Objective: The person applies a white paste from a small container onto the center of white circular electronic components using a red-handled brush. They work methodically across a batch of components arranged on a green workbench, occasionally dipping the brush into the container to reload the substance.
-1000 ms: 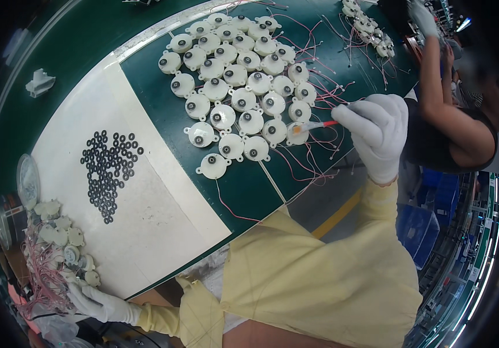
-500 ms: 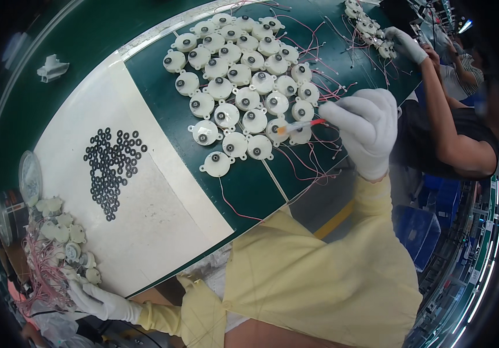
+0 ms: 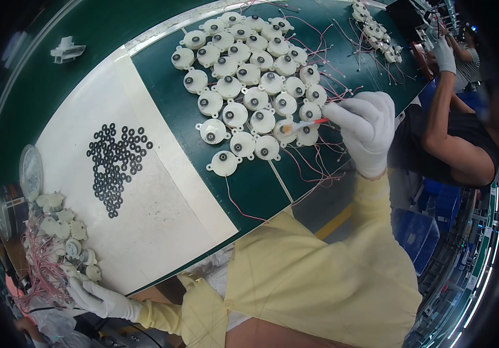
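Observation:
My white-gloved right hand (image 3: 366,130) is closed in a pinch on a slim brush (image 3: 307,124) with a red handle and a clear ferrule. Its orange-brown bristles are over a round cream-coloured motor (image 3: 285,131) at the near right of a large group; whether they touch it is unclear. The grouped motors (image 3: 235,115) have dark centres, side lugs and pink wires. At the lower left, my gloved left hand (image 3: 103,300) lies with fingers stretched beside a heap of similar motors (image 3: 58,227) with tangled pink wires. Nothing shows in its grip.
Many small black rings (image 3: 112,168) lie on the white board (image 3: 168,214). Behind the motor heap stand round clear containers (image 3: 31,173). A white plastic part (image 3: 67,50) sits at the far left. On the right, a co-worker's gloved hand (image 3: 445,55) is near more motors (image 3: 375,32).
The view has shifted slightly, so the table's things sit further right. My brush stays over the same motor. The co-worker's gloved hand has moved away from the far motors, to the right.

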### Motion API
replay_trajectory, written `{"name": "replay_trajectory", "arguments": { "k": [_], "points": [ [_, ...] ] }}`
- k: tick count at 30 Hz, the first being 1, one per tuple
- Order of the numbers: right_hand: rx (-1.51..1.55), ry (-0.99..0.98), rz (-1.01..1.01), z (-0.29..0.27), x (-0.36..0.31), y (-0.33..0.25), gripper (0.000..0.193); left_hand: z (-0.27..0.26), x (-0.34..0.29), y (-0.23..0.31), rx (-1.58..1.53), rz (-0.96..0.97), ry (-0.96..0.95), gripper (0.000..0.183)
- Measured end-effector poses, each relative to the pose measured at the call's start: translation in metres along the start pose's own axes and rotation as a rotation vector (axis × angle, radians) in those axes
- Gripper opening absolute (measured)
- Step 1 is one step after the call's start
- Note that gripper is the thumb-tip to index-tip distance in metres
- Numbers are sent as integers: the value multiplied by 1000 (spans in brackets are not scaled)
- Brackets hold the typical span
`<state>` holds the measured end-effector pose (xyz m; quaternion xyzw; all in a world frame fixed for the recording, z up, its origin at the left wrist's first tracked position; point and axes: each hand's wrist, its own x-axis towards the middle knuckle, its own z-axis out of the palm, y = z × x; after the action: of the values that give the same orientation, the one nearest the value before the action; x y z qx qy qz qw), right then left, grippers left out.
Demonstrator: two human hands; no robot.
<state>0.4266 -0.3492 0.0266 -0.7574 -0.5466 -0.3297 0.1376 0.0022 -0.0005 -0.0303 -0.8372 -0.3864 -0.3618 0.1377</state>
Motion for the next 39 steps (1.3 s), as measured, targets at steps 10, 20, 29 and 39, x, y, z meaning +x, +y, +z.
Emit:
{"name": "replay_trajectory", "arguments": {
  "k": [10, 20, 29, 39],
  "points": [
    [-10, 27, -28, 0, 3, -7, 43, -1, 2, -2, 11, 26, -24, 31],
    [21, 54, -18, -3, 2, -12, 43, -4, 2, 6, 8, -26, -14, 27],
    [148, 24, -29, 19, 6, -30, 45, -3, 1, 5, -45, -58, -11, 30],
    [144, -20, -14, 12, 7, -29, 35, -4, 1, 8, -51, -87, -20, 29]
  ]
}}
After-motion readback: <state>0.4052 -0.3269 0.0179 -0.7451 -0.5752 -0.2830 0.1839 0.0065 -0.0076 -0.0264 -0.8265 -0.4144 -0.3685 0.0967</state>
